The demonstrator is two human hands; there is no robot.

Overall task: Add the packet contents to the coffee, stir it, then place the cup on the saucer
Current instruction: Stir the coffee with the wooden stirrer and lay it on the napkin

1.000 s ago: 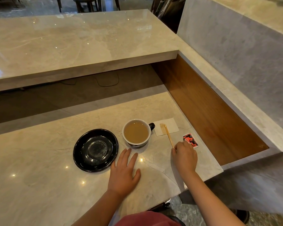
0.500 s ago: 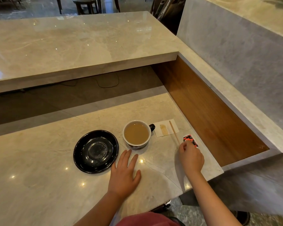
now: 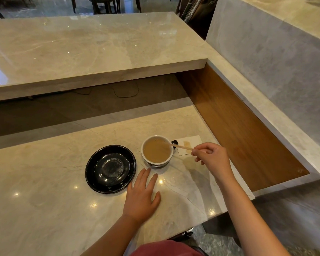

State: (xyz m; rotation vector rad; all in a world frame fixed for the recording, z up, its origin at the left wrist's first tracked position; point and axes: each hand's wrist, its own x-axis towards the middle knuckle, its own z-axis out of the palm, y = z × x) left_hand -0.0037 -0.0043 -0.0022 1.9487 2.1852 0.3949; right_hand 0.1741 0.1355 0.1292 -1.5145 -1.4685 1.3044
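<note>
My right hand (image 3: 213, 159) raised at right of centre, fingers pinched on wooden stirrer (image 3: 181, 146); stirrer tip reaches over cup (image 3: 157, 150) rim, above light-brown coffee (image 3: 156, 152). Cup sits on marble counter (image 3: 44, 200), centre frame, dark handle pointing right. White napkin (image 3: 190, 143) with brown stain just right of cup, partly hidden by hand. Black saucer (image 3: 110, 169) just left of cup, apart from it. My left hand (image 3: 141, 195) flat on counter, fingers spread, below cup.
</note>
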